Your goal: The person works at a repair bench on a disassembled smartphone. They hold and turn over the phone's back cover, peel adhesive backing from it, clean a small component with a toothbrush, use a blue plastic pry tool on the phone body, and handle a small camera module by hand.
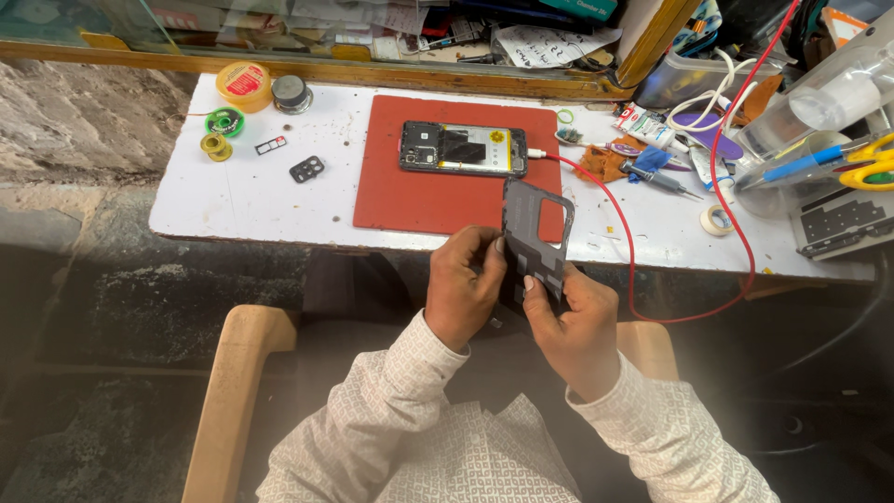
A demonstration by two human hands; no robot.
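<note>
Both hands, left hand (463, 289) and right hand (577, 326), pinch the dark phone back cover (534, 240) above the lap, just short of the opened phone (463, 149) on the red mat (410, 191); inspection step, careful fingertip work apparently needed.

The back cover (535, 237) is dark grey, held above a red work mat (400, 186) on a white tabletop (242, 196). A red cable (633, 270) runs right of the mat. The sleeves (391, 419) show a white, small-patterned weave. Right of the mat lie yellow-handled scissors (871, 163).
</note>
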